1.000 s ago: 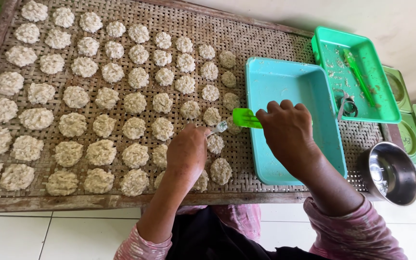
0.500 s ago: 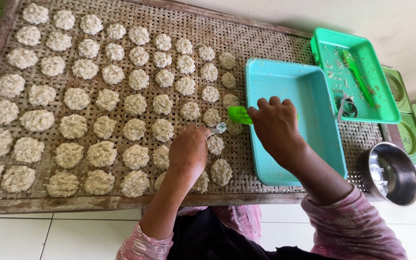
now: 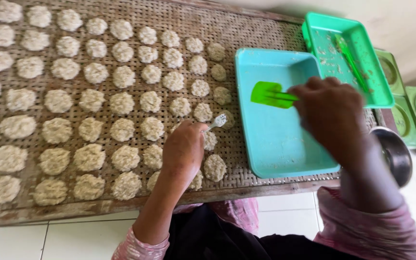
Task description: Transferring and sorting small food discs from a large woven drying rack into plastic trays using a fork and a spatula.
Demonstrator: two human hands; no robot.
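Your right hand (image 3: pixel 335 115) grips the handle of a green spatula (image 3: pixel 271 94), fingers curled tight around it, with the blade lying flat inside the blue tray (image 3: pixel 285 159) near its far wall. Your left hand (image 3: pixel 184 149) pinches a small spoon (image 3: pixel 216 122), fingers pressed together on the handle, the bowl pointing out over the woven mat (image 3: pixel 193 19) between the patties (image 3: pixel 121 159) nearest the tray. The blue tray sits on the mat at its right end, with its near corner close to the mat's front edge; a hard scrape toward you can push it over that edge, so keep the strokes short. The tray appears almost scraped clean, so only a thin film probably remains, and a fast pass may smear it rather than gather it. The spoon hovers just beside finished patties; a drop of the left wrist can dent or tear the ones under the hand, several of which are partly hidden by it. Whether the spoon carries any mix cannot be told. The right hand is blurred, so its exact grip on the handle is uncertain; a slip there can flick the blade against the tray wall. A green tray (image 3: pixel 362 91) touches the blue one at the far right, and a metal bowl (image 3: pixel 396 153) sits just beside your right forearm; a wide elbow swing can knock either.
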